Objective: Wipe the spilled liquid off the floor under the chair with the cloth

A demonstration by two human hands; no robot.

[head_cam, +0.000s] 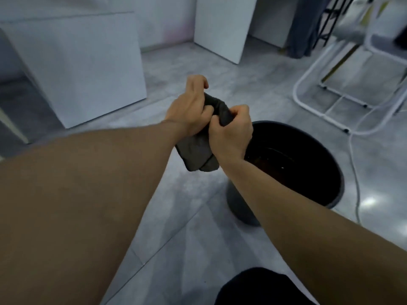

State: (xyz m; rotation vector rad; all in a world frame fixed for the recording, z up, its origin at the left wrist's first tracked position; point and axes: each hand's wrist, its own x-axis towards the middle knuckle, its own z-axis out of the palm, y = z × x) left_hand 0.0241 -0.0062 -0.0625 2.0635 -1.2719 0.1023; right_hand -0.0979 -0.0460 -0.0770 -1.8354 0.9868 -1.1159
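Dark grey, soft and bunched, the folded cloth point(199, 150) is sitting between your two bare hands, held up in the air over the grey floor point(187, 216) and just left of the bucket. Your left hand point(190, 111) is clenching its upper part, fingers curled tight around a twisted roll of fabric, while your right hand point(231, 133) is gripping the same roll just beside it, knuckles touching or nearly touching the left ones. Both grips are closed firmly on the cloth. Below your fists the fabric is hanging in a thick, doubled flap with rounded corners, its surface looking matte and slightly napped.

Beside your right forearm the round dark plastic bucket point(242, 208) is standing upright on the floor, its inside black and glossy, with dark liquid lying in the bottom and catching small glints of light. The floor is looking like smooth, mottled grey tile with faint straight seams and a few bright reflections.

To the far right a chair with a white tubular metal frame point(330, 106) is standing, its bent legs resting on the tiles, well apart from the cloth; a thin white cable point(354, 172) is trailing past the bucket. White, flat-sided box-like blocks point(88, 69) are standing behind your hands, plain and smooth. Whether liquid is lying under the chair, you cannot tell.
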